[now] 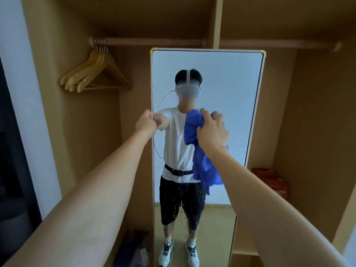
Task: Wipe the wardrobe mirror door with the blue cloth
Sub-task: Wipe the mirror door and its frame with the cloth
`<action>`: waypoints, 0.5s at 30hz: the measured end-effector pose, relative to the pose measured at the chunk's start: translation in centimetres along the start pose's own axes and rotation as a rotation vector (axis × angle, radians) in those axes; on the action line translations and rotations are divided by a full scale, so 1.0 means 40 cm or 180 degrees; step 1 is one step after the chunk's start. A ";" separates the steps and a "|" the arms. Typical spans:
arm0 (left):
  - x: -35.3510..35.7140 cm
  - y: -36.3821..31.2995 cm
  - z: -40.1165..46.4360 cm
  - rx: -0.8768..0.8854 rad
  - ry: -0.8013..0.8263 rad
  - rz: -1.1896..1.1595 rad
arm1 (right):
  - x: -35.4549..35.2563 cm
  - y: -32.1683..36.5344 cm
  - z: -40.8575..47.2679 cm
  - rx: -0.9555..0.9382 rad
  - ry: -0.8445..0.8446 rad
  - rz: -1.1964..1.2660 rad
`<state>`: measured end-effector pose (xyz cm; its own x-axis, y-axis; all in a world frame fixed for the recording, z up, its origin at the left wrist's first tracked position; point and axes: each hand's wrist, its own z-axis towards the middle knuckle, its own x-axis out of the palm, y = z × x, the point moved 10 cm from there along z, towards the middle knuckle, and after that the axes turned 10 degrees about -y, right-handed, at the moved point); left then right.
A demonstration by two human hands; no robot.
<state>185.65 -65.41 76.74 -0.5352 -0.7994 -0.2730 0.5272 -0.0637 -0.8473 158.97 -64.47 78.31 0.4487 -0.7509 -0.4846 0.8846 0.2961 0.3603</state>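
We are losing part of the blue cloth [194, 130] behind the right hand [212, 130], and the left hand [147, 123] is covering a stretch of the mirror door [231, 83] at its left edge. We are seeing both upper arms and the mirror's foot cut off by the lower border. The dark clutter [133, 249] on the wardrobe floor is blurring past telling.

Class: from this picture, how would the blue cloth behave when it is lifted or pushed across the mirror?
The blue cloth is probably floppy: it bunches under the right hand and hangs below it. It likely weighs little, since one hand carries it. It may drag on the droplets on the mirror.
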 end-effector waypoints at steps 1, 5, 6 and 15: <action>-0.002 -0.004 -0.007 -0.0035 0.0007 -0.0056 | 0.012 -0.006 -0.014 -0.0013 0.0094 -0.0006; -0.007 -0.006 -0.019 0.0013 0.0011 -0.0081 | -0.031 -0.021 0.028 -0.0096 0.0088 -0.0001; -0.006 -0.008 -0.025 0.0058 0.0082 -0.0111 | -0.057 -0.026 0.054 -0.0074 -0.0032 0.0026; -0.012 -0.018 -0.049 0.0208 0.0032 -0.0009 | -0.050 -0.061 0.066 0.0209 -0.0161 0.0106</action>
<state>184.24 -63.84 76.58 -0.5432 -0.7932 -0.2754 0.5676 -0.1051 -0.8166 155.57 -65.25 80.49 0.4693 -0.7705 -0.4313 0.8583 0.2833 0.4278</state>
